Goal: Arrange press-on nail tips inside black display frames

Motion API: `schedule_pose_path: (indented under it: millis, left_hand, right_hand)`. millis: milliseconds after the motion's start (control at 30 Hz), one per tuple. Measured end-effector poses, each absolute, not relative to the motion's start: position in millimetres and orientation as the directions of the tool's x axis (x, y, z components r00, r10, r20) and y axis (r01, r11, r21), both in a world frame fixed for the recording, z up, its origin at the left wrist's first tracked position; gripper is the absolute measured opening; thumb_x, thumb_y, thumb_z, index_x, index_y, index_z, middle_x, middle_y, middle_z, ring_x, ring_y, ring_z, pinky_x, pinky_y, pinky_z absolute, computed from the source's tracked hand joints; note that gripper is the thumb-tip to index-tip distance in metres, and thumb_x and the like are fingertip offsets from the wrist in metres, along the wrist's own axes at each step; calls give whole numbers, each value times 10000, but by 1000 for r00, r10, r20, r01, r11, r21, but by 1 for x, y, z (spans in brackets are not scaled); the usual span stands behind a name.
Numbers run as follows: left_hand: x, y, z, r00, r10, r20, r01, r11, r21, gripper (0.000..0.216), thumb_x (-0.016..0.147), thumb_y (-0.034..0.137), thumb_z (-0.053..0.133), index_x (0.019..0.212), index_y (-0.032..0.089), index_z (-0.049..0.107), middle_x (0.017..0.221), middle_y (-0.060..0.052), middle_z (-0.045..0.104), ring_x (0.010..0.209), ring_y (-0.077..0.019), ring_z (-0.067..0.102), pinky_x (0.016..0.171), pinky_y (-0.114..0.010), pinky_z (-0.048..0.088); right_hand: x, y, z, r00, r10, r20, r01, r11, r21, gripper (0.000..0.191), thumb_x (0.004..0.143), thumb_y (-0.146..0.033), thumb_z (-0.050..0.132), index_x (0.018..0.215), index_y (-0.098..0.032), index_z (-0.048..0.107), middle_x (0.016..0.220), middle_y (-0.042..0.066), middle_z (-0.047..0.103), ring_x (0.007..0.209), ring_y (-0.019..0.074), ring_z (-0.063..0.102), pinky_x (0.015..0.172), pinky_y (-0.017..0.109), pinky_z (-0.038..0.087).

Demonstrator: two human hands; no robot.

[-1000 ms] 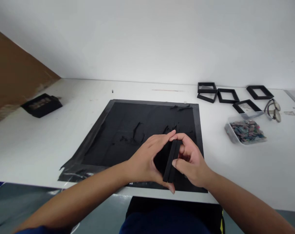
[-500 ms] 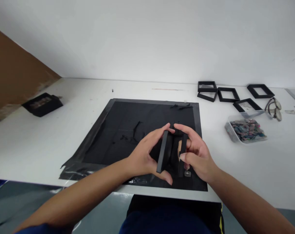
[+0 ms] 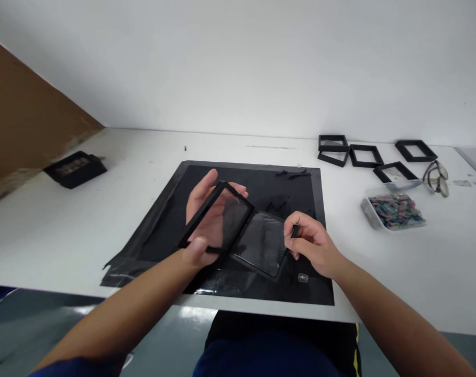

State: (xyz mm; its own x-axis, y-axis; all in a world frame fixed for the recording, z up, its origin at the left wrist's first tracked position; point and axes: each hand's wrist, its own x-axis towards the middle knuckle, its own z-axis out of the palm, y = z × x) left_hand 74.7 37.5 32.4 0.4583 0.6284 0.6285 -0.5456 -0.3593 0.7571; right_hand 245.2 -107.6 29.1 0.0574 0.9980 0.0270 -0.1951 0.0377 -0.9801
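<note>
A black picture frame with clear film panes [image 3: 261, 241] is spread apart into two hinged halves above a black mat [image 3: 159, 225]. My left hand [image 3: 196, 201] is wrapped round the left half, thumb at the near edge and fingers behind, partly visible through the film. With thumb and fingers, my right hand [image 3: 314, 248] pinches the outer edge of the right half. Just below my right hand, a small clear piece [image 3: 302, 278] with a star-like mark lies on the mat.
Several black frames [image 3: 366, 155] lie at the back right. A clear plastic tub [image 3: 373, 217] of small colourful packets stands near a pair of glasses [image 3: 436, 178]. At the far left sits a black box-like stack [image 3: 76, 170]. Black scraps [image 3: 295, 174] lie on the mat.
The frame has been opened wide, from nearly closed halves to spread ones. My left hand has moved left and turned palm-up, while my right hand stays close to where it was.
</note>
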Motion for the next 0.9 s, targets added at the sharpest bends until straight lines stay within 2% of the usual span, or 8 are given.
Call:
schedule_pose_path:
  millis: [133,233,333,433,500,567,767,900]
  left_hand:
    - [78,48,23,479,621,620,-536,-353,767,677,785,599,627,1396,317,562,1264,-65,705,1089,-238,694,936,-388,594]
    - [82,54,16,491,698,521,-440,-317,840,567,880,574,573,1368,286,596,1302,-80,702,1148,-257,699,1015,-431,565]
    - [85,59,15,404,822,400,-238,-328,914,450,922,524,591,1225,209,697,1085,-85,783,1037,-239,744,1021,-440,559]
    - [87,69,17,347,861,371,-129,-348,929,398,873,518,683,1060,175,756,884,-68,799,877,-211,767,957,-399,582]
    - [87,75,16,345,862,371,-104,-358,928,437,834,542,720,1074,179,750,828,-56,792,840,-209,768,907,-384,598]
    - [86,79,14,352,852,388,-85,-384,919,481,805,549,747,1124,190,733,824,-47,786,859,-201,763,931,-381,591]
    - [85,75,6,402,790,463,-45,-488,872,427,799,458,782,1134,202,718,1028,-71,769,957,-181,735,979,-340,563]
    - [90,70,-1,473,735,486,-47,-529,847,509,831,436,754,1267,198,642,1056,-83,759,969,-185,741,995,-351,561]
  right_hand:
    - [247,-105,25,86,996,-9,-118,2,-993,107,860,-285,583,902,-221,509,623,-77,474,518,73,460,516,231,403]
    - [249,-104,20,129,991,-43,-38,-38,-999,136,888,-329,563,955,-225,507,633,-75,475,538,84,476,528,236,414]
    - [254,-104,14,172,983,-63,96,-80,-992,172,924,-380,559,998,-229,524,681,-58,511,584,91,485,577,248,424]
    - [259,-106,9,196,978,-67,264,-119,-957,205,947,-431,563,1004,-234,563,716,-39,543,621,101,491,590,251,395]
    - [260,-106,9,195,978,-69,366,-138,-920,236,958,-466,544,1003,-239,593,710,-30,555,612,109,495,564,251,369]
    - [259,-107,12,192,979,-70,458,-153,-876,263,964,-490,526,992,-246,621,687,-28,567,571,111,488,529,250,343]
    - [255,-110,24,101,990,-93,655,-137,-743,307,926,-549,571,937,-280,721,468,-63,431,421,105,398,447,253,269]
    - [256,-110,22,46,996,-74,730,-84,-679,351,945,-559,528,966,-311,776,451,-52,449,408,108,409,444,256,256]
